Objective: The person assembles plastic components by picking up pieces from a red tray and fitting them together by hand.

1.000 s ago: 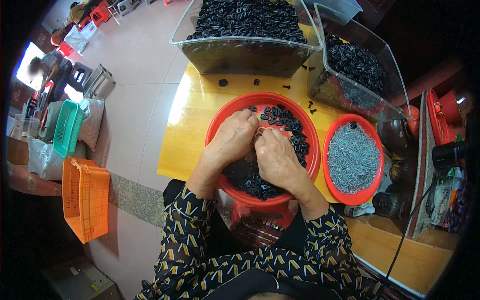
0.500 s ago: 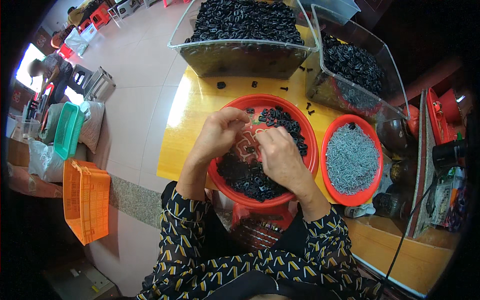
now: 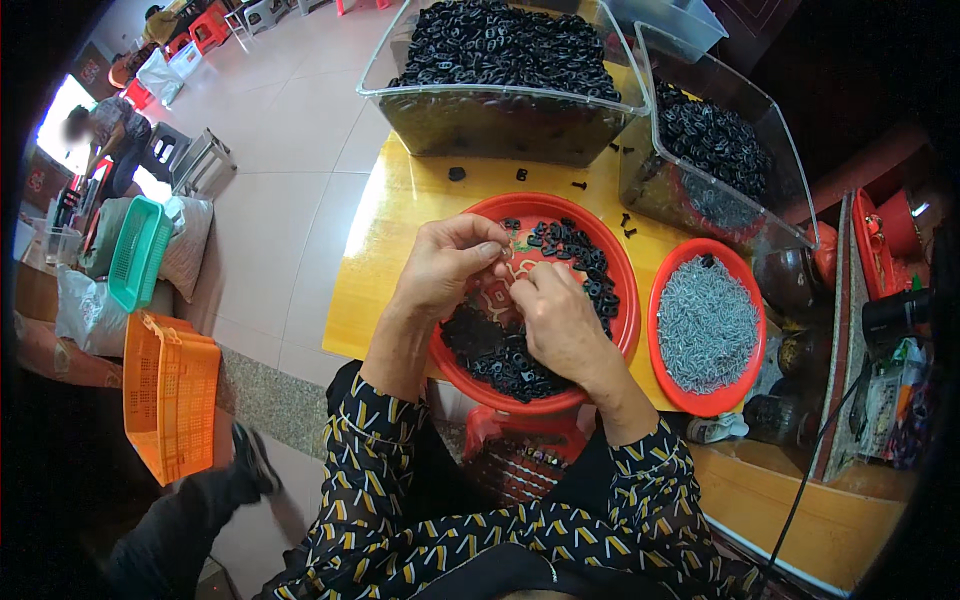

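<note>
Over a round red basin [image 3: 629, 300], my left hand [image 3: 450, 265] is closed in a pinch, thumb against fingertips. Whatever sits between those fingertips is too small to name. Close beside it, my right hand [image 3: 562, 315] also has its fingers drawn together, and what they hold is hidden. Small black plastic pieces [image 3: 515, 365] with holes lie heaped in the near part of the basin. More black pieces [image 3: 585, 250] are scattered along its far right side. A printed pattern shows on the basin's red bottom between them.
Right of the basin, a red dish holds silver screws [image 3: 705, 325]. Two clear bins [image 3: 500, 95] [image 3: 780, 215] of black pieces stand behind on the yellow table [image 3: 375, 260]. Loose black bits lie before them. At left are an orange crate [image 3: 172, 400], a green basket [image 3: 138, 255] and a passer-by's leg [image 3: 215, 500].
Both hands stay over the basin; my left thumb and fingertips now show more plainly in a pinch. Someone's leg has come in at lower left. The whole view has shifted slightly.
</note>
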Action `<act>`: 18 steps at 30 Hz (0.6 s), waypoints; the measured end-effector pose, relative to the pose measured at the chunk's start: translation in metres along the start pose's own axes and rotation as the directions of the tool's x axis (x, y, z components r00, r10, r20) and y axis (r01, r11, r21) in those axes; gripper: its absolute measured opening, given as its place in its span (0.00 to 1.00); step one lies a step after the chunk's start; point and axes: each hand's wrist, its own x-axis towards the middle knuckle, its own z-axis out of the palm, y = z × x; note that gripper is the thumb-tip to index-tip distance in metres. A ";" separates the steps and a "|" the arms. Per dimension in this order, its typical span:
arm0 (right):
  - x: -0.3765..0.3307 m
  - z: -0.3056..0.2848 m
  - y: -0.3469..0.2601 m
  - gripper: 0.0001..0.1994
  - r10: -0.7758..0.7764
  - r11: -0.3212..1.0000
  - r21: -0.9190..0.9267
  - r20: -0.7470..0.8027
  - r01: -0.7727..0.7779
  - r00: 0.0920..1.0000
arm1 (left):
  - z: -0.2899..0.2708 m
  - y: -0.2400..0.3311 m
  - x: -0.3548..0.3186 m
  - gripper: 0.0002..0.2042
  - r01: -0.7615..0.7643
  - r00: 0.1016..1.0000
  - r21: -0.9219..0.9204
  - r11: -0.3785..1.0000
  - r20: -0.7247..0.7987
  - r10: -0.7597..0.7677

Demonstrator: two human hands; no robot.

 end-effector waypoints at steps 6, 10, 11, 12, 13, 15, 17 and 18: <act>0.004 -0.022 -0.003 0.08 0.452 0.695 0.634 -0.019 -0.339 0.892 | 0.001 -0.005 -0.002 0.04 -0.069 0.990 -0.122 0.990 0.110 0.083; 0.000 -0.020 0.006 0.06 0.496 0.314 0.893 0.134 -0.321 0.858 | 0.012 -0.010 -0.003 0.04 -0.123 0.989 -0.017 0.992 0.086 0.124; 0.001 -0.023 0.006 0.05 0.497 0.225 0.908 0.206 -0.354 0.843 | 0.014 -0.012 -0.003 0.04 -0.226 0.971 0.098 0.969 0.095 0.217; 0.002 -0.027 0.005 0.05 0.497 0.223 0.909 0.205 -0.353 0.843 | 0.018 -0.011 -0.004 0.04 -0.326 0.944 0.213 0.921 0.113 0.309; 0.003 -0.030 0.004 0.05 0.477 0.207 0.907 0.235 -0.368 0.847 | 0.022 -0.008 -0.005 0.03 -0.376 0.926 0.298 0.877 0.117 0.358; 0.004 -0.029 0.004 0.05 0.458 0.191 0.904 0.262 -0.382 0.849 | 0.023 -0.008 -0.006 0.03 -0.385 0.923 0.349 0.854 0.131 0.363; 0.002 -0.021 0.007 0.05 0.474 0.245 0.920 0.161 -0.305 0.866 | 0.026 -0.008 -0.007 0.03 -0.395 0.918 0.397 0.828 0.147 0.368; 0.003 -0.020 0.007 0.05 0.473 0.244 0.920 0.163 -0.306 0.866 | 0.027 -0.009 -0.007 0.03 -0.393 0.917 0.435 0.810 0.123 0.378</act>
